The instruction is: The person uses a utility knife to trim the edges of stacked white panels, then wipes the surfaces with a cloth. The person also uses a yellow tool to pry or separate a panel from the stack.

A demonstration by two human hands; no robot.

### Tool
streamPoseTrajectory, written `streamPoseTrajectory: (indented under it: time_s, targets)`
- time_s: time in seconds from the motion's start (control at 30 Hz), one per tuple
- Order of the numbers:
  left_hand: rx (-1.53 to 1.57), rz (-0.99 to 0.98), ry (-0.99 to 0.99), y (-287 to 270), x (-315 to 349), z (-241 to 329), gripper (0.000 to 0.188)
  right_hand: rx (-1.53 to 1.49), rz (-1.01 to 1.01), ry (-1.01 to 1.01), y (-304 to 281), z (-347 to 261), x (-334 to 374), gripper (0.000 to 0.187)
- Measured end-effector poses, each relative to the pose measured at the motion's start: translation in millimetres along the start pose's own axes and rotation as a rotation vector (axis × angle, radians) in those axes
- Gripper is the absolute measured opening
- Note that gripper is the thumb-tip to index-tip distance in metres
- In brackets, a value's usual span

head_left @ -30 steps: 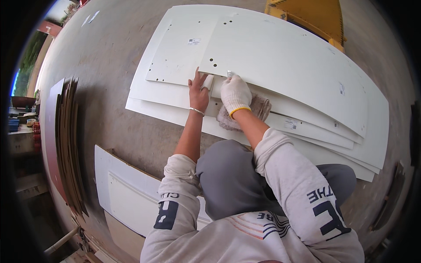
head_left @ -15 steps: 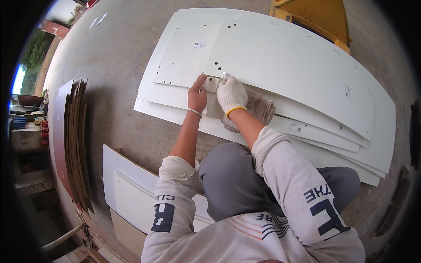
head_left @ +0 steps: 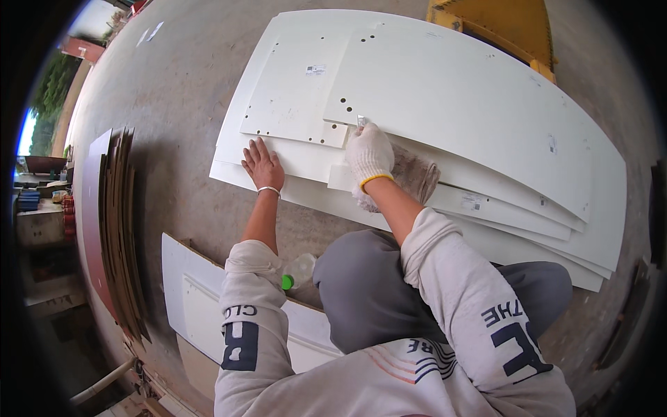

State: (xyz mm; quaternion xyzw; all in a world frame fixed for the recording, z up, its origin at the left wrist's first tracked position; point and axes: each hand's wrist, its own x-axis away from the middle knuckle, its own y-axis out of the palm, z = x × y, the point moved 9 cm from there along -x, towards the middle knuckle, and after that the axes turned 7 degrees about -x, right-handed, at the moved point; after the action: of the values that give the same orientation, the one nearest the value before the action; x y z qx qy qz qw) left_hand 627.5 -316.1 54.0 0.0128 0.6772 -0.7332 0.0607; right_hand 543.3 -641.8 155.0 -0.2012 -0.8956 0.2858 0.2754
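My bare left hand (head_left: pixel 263 167), a bracelet at its wrist, lies with fingers spread on a white panel (head_left: pixel 302 158) near the stack's left front edge. My right hand (head_left: pixel 370 154), in a white knit glove with a yellow cuff, is closed around a small tool with a flat silvery tip (head_left: pixel 362 121); the rest of that tool is hidden in the glove. Its tip is at the near edge of the top white panel (head_left: pixel 451 104), beside several dark holes. A crumpled brown-grey rag (head_left: pixel 418 175) lies by the right wrist. A smaller white panel (head_left: pixel 288 94) with a label lies left of the top one.
A clear bottle with a green cap (head_left: pixel 287 282) is beside my left forearm. More white panels (head_left: pixel 182 313) lie at lower left. Farther left, a stack of brown-edged boards (head_left: pixel 114 215) lies on the concrete floor. A yellow metal structure (head_left: pixel 500 28) stands beyond the panels.
My left hand has moved left and toward me, off the smaller panel's corner, its fingers now spread. The bottle has come into view. My right hand has barely moved.
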Motion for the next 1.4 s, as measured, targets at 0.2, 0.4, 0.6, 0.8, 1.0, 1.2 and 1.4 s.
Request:
streamPoseTrajectory:
  time_s: [0.2, 0.4, 0.6, 0.8, 1.0, 1.2, 1.4]
  targets:
    - [-0.017, -0.025, 0.010, 1, -3, 11, 0.066, 0.082, 0.019, -0.084, 23, -33, -2, 0.036]
    - [-0.070, -0.085, -0.018, -4, 5, 6, 0.067, 0.111, 0.075, -0.037, -18, 20, -2, 0.036]
    - [-0.075, -0.091, 0.000, -2, -1, 10, 0.066, 0.022, 0.113, -0.052, -12, 5, 0, 0.037]
    - [-0.066, -0.092, 0.005, -3, 0, 9, 0.066, -0.005, 0.110, -0.018, -7, 1, -7, 0.037]
    - [-0.055, -0.110, -0.014, -7, 3, 7, 0.068, -0.045, 0.082, -0.027, -14, 14, -5, 0.037]
    - [-0.069, -0.147, 0.009, 0, -2, 25, 0.068, -0.098, -0.005, -0.039, 10, 4, -27, 0.037]
    - [-0.083, -0.164, -0.021, -2, -2, -2, 0.069, -0.503, -0.365, 0.069, 5, 19, 26, 0.034]
